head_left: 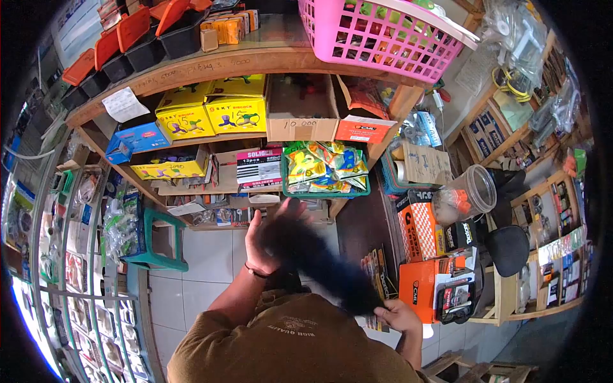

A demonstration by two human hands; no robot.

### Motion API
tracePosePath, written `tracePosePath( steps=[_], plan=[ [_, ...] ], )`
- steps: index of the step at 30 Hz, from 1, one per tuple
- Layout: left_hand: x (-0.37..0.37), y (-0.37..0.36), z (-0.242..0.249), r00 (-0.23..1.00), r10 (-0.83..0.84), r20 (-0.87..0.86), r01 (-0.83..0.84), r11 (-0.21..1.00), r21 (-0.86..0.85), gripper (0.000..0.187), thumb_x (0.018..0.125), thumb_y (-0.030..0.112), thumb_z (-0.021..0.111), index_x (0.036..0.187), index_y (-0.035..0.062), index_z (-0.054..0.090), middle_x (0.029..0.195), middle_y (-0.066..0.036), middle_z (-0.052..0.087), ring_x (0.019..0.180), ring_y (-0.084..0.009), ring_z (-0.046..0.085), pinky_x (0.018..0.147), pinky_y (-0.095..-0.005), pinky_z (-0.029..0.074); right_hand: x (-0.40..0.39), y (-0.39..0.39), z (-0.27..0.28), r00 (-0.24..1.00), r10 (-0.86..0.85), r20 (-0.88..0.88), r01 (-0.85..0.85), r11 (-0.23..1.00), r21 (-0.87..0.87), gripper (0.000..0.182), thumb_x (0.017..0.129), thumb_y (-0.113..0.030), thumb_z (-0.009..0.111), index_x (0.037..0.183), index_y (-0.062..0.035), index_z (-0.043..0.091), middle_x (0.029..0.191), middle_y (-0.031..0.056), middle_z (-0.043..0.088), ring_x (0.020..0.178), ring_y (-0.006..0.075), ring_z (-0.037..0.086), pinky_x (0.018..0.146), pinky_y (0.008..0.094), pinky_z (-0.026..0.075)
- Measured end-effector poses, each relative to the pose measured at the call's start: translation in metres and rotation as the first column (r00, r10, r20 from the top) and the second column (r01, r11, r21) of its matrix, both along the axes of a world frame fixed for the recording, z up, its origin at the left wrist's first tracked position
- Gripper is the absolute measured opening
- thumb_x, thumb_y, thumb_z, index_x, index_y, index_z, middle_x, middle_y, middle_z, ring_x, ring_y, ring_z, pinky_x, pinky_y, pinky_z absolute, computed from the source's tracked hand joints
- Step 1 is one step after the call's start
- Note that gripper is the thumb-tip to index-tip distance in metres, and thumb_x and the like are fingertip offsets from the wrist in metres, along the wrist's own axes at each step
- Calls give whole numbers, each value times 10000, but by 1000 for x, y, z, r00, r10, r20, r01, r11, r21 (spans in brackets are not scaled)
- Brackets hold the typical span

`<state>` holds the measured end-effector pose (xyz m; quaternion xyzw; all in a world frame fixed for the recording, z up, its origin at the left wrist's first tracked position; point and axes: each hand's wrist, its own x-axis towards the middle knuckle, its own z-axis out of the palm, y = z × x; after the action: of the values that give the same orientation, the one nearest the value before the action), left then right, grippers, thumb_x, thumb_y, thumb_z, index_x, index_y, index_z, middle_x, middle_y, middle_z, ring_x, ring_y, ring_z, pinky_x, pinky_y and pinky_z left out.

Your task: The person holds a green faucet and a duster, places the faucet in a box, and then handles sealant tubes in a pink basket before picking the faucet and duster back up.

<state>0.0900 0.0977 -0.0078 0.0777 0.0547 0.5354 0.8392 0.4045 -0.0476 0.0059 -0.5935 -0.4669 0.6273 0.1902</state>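
Note:
A long, dark blue-black fluffy duster [325,262], smeared by motion, slants across the front of my body. My right hand [401,316] is closed round its lower right end. By its upper left end is my left hand [257,247], palm turned toward the fluffy part with fingers stretched upward; the duster overlaps some of this hand. A thin dark band circles my left wrist. Just beyond the duster's upper end stands a green basket [327,195] of colourful packets on the shelf.
Ahead, a wooden shelf [255,62] carries yellow boxes [236,113], an open cardboard box [301,129] and a pink basket [383,32] on top. A green stool [153,239] stands at left. Orange boxes [418,290] and a clear jar [469,191] crowd the right side.

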Motion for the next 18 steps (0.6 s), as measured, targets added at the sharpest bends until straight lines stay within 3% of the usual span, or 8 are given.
tracePosePath(
  steps=[3, 5, 7, 9, 11, 13, 15, 18],
  plan=[
    [3, 1, -1, 989, 34, -141, -38, 999, -26, 658, 870, 590, 338, 1327, 119, 386, 1317, -108, 444, 1187, -267, 435, 948, -466, 348, 7, -2, 2, 999, -7, 36, 7, 1000, -10, 318, 893, -241, 571, 658, -31, 524, 544, -18, 481, 495, 61, 440, 444, 238, 351],
    [-5, 12, -47, 923, -215, 319, 169, 971, 168, 699, 876, 604, 268, 1378, 118, 309, 1395, -135, 342, 1263, -315, 349, 1014, -492, 274, 6, -5, -4, 989, -125, 76, 128, 991, -40, 309, 892, -233, 574, 662, -30, 531, 550, -20, 482, 504, 57, 439, 453, 232, 350],
    [-1, 8, -38, 925, -208, 318, 151, 969, 195, 709, 873, 606, 280, 1389, 119, 285, 1413, -136, 313, 1273, -328, 338, 1007, -497, 288, 5, -8, -2, 998, -69, -11, 68, 997, -45, 303, 890, -228, 577, 666, -29, 532, 550, -18, 483, 500, 61, 433, 455, 232, 347],
    [6, -3, 2, 996, -68, -62, 69, 998, 2, 686, 861, 587, 370, 1368, 126, 324, 1375, -143, 365, 1224, -329, 401, 963, -490, 347, 10, -10, -6, 999, 42, -25, -43, 997, -60, 297, 887, -224, 581, 674, -24, 533, 547, -17, 476, 495, 64, 421, 450, 237, 341],
    [3, -3, -10, 995, -76, -66, 77, 997, 15, 695, 861, 598, 355, 1371, 127, 319, 1375, -168, 355, 1224, -348, 395, 980, -501, 329, 9, -11, -7, 999, -49, 1, 49, 998, -34, 284, 886, -230, 581, 700, -17, 553, 554, -10, 481, 501, 65, 406, 462, 234, 340],
    [-1, -1, -22, 944, -147, 295, 137, 989, 56, 701, 867, 606, 308, 1378, 125, 308, 1388, -196, 320, 1268, -369, 327, 1022, -512, 267, -1, -9, -1, 987, -162, -2, 162, 984, -70, 275, 885, -230, 581, 716, -12, 566, 559, -6, 486, 505, 70, 404, 471, 235, 344],
    [0, -4, -18, 986, -99, 131, 92, 994, 57, 699, 868, 599, 321, 1372, 116, 315, 1383, -193, 326, 1284, -366, 298, 1015, -510, 281, -3, -11, 3, 962, -273, -1, 272, 957, -104, 268, 884, -230, 580, 732, -8, 578, 564, -1, 491, 510, 75, 402, 479, 236, 348],
    [2, -4, -11, 997, -76, -13, 77, 995, 61, 727, 844, 603, 391, 1359, 94, 329, 1366, -203, 340, 1271, -370, 311, 1005, -509, 301, 1, -16, 3, 974, 178, 139, -189, 980, 71, 302, 888, -246, 572, 710, -3, 563, 569, 13, 504, 507, 88, 404, 474, 245, 352]
  ],
)
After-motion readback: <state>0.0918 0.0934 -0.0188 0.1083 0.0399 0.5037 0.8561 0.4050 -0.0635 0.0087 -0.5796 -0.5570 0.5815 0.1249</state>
